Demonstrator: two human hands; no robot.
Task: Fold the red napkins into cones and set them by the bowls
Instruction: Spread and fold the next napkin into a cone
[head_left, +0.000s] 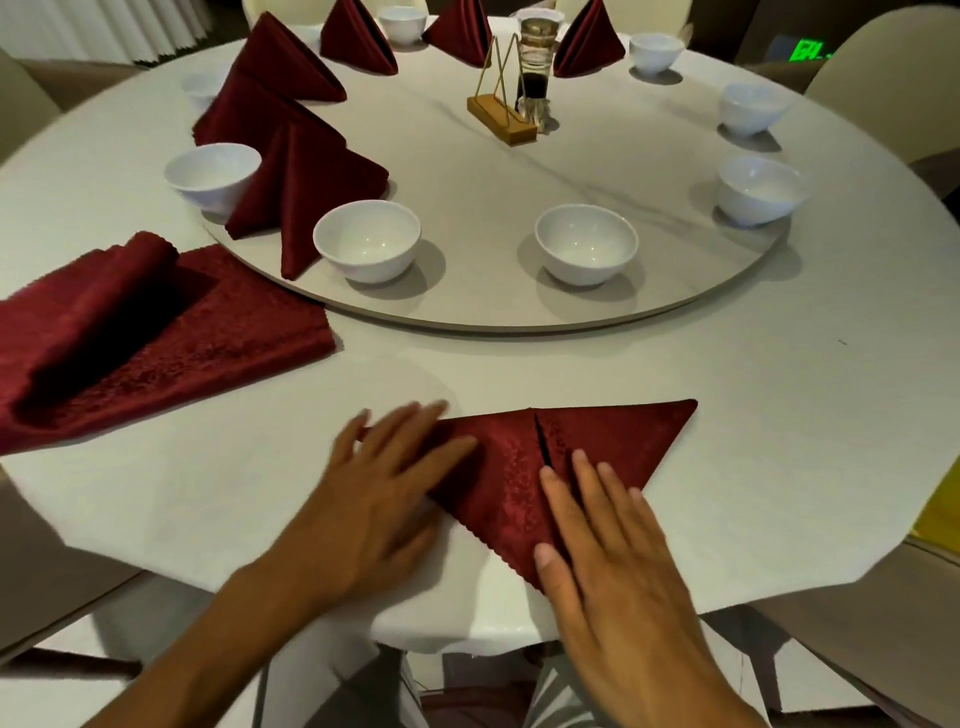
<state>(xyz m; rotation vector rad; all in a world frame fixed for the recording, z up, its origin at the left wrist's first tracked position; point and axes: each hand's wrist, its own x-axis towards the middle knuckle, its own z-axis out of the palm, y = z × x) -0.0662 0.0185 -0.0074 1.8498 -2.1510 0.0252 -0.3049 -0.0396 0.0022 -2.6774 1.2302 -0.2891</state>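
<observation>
A round table (779, 415) under a white cloth fills the frame, with a pale marbled turntable (519, 171) set on it across the upper middle, and beige chair backs ringing the edges. Upper right, a green lit sign (813, 52) glows, too blurred to read. White bowls (586, 243) sit round the turntable rim, and folded red cones (304, 192) stand beside those at upper left and along the top. At top centre a gold wire stand (501, 111) on a wooden base sits just beside a glass bottle (535, 67). A stack of unfolded napkins (156, 332) lies at middle left. Lower centre, the red napkin (519, 478) lies flat as a downward-pointing triangle with a centre seam. The left hand (384, 499) presses its left flap, fingers straight and slightly spread; it is motion-blurred. The right hand (608, 545) lies flat on the lower right part, fingers spread, just right of the seam.
</observation>
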